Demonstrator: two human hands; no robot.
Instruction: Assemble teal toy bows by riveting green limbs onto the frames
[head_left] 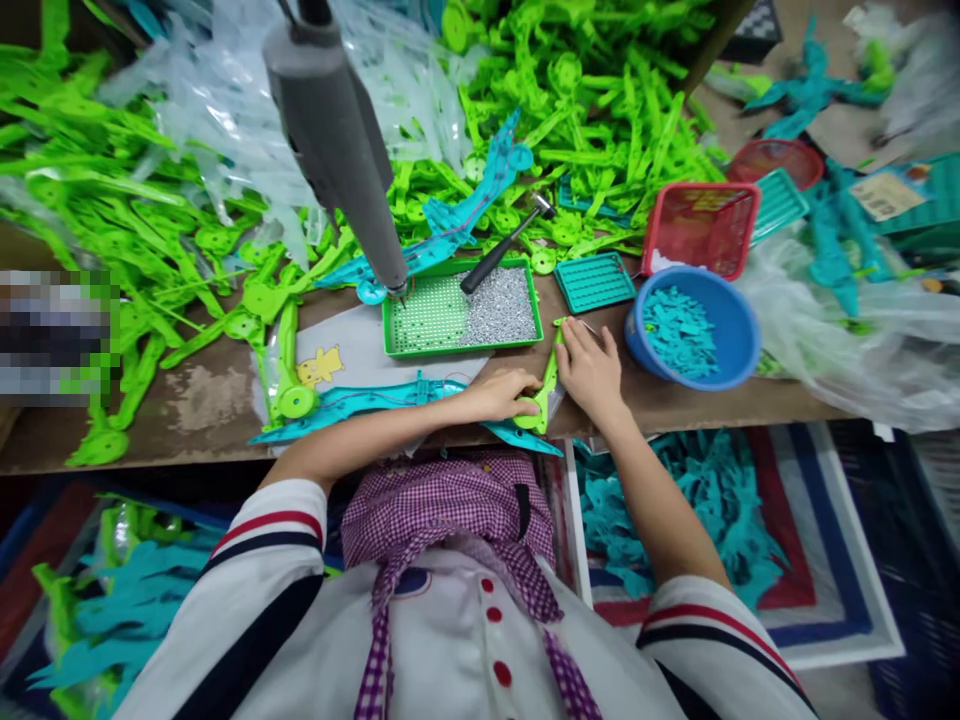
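Note:
My left hand [499,394] is closed on the wide, round end of a lime-green plastic part [534,412] at the bench's front edge. My right hand [589,368] rests along the narrow far end of that same part, fingers bent over it. Beneath my left wrist lies a long turquoise plastic piece [375,397] with a thin wire along it. Just beyond my hands stands a green tray [424,325] of small silvery screws, with a black-handled hammer [499,250] lying across its rim.
An electric screwdriver [337,150] hangs over the tray. Right of my hand are a blue bucket [739,335] of small turquoise pieces, a red basket [705,205] and a flat teal tray [595,282]. Lime-green parts [592,90] pile up behind. Turquoise parts [675,500] fill a crate below.

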